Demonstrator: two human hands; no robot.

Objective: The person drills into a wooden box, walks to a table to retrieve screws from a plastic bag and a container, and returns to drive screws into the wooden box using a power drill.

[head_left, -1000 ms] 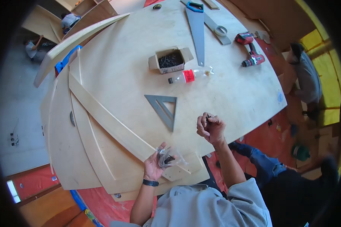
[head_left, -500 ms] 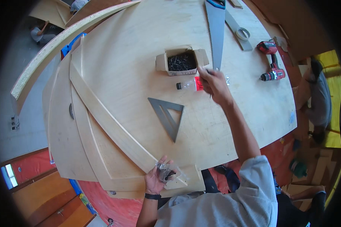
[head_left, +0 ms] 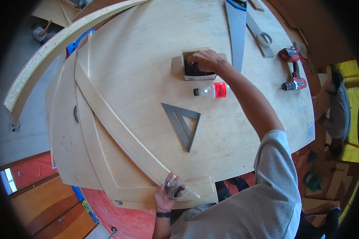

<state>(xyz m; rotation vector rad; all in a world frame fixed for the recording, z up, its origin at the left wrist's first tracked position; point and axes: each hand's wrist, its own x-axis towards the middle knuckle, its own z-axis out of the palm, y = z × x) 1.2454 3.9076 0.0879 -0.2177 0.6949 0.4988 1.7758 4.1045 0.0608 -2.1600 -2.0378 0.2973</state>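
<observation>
the box (head_left: 200,77) lies crosswise, ahead and right of the left hand (head_left: 162,199), which holds the bag (head_left: 174,189), half curled; the right hand (head_left: 206,61), nearer, reaches inside, its grasp cannot be told.

Soft, even light brightens the pale plywood bench (head_left: 227,139), leaving only faint shadows. Small glints show on the clear, crinkled plastic bag (head_left: 171,187) by the near edge. Fisheye distortion bows the bench's edges, the view's corners sink into black, and background details look soft.
</observation>
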